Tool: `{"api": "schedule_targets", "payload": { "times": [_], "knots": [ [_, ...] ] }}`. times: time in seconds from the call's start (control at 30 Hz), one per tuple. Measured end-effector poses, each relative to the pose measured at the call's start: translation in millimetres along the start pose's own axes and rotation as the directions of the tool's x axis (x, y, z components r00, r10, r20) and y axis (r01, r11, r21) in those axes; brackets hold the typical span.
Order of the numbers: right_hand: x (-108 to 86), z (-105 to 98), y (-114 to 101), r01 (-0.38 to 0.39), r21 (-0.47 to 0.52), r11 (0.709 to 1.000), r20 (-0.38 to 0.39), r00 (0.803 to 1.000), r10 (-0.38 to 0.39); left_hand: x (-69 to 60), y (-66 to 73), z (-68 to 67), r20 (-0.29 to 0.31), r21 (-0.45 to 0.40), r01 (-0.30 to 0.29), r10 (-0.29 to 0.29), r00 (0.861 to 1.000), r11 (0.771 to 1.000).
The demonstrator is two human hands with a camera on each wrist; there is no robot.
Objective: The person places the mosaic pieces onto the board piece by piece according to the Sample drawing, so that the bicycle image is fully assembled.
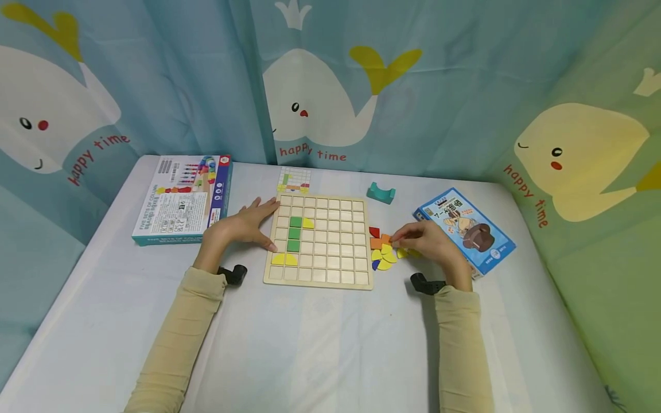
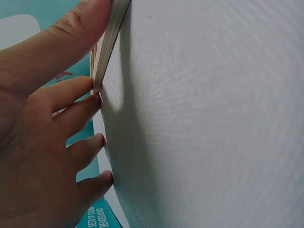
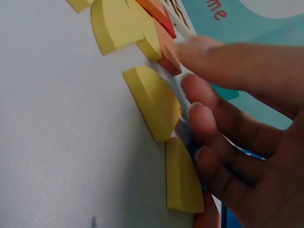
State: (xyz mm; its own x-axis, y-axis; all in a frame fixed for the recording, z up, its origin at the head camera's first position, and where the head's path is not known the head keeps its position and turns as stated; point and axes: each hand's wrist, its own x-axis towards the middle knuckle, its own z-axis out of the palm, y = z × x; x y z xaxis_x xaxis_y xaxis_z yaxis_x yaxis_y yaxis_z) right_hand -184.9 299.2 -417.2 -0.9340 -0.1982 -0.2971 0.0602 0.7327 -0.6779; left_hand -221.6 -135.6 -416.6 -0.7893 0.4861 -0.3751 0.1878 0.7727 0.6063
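Note:
A wooden grid board (image 1: 333,279) lies on the table with several green squares (image 1: 294,233) and yellow quarter-round pieces (image 1: 285,259) in its cells. My left hand (image 1: 242,224) is spread along the board's left side, thumb and index finger touching its edge. In the left wrist view that hand's fingers (image 2: 78,107) reach the board's rim. My right hand (image 1: 426,242) hovers over loose pieces right of the board, its fingertips beside an orange piece (image 1: 386,238). In the right wrist view, yellow pieces (image 3: 152,102) lie below its slightly bent fingers; no piece shows between thumb and index finger.
A small pattern card (image 1: 294,179) touches the board's far left corner. Behind the loose pieces stands a teal curved block (image 1: 381,193). Boxes flank the board: a beaded-toy box (image 1: 181,201) at left, a blue box (image 1: 465,229) at right. Curtains (image 1: 330,86) border the table.

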Motion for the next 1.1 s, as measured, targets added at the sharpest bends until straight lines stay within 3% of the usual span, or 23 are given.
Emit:
{"api": "schedule_targets", "payload": {
  "times": [0.2,0.43,0.73,1.1],
  "knots": [
    [0.5,3.2,-2.3,0.022,0.011,1.0,0.064,0.998,-0.022,-0.6,0.7,-0.7,0.001,0.0,-0.001,0.001,1.0,1.0],
    [5.2,8.2,-6.9,0.083,-0.008,0.996,0.05,0.995,-0.083,-0.2,0.8,-0.8,0.003,0.005,0.002,-0.002,1.0,1.0],
    [7.3,9.9,-3.6,0.068,-0.024,0.997,0.011,0.998,-0.068,-0.1,0.4,-0.3,0.003,0.0,0.002,-0.002,1.0,1.0],
    [5.1,12.9,-10.0,0.096,-0.076,0.992,0.059,0.994,-0.092,-1.2,1.3,-0.4,0.002,-0.001,0.001,-0.001,1.0,1.0]
  ]
}}
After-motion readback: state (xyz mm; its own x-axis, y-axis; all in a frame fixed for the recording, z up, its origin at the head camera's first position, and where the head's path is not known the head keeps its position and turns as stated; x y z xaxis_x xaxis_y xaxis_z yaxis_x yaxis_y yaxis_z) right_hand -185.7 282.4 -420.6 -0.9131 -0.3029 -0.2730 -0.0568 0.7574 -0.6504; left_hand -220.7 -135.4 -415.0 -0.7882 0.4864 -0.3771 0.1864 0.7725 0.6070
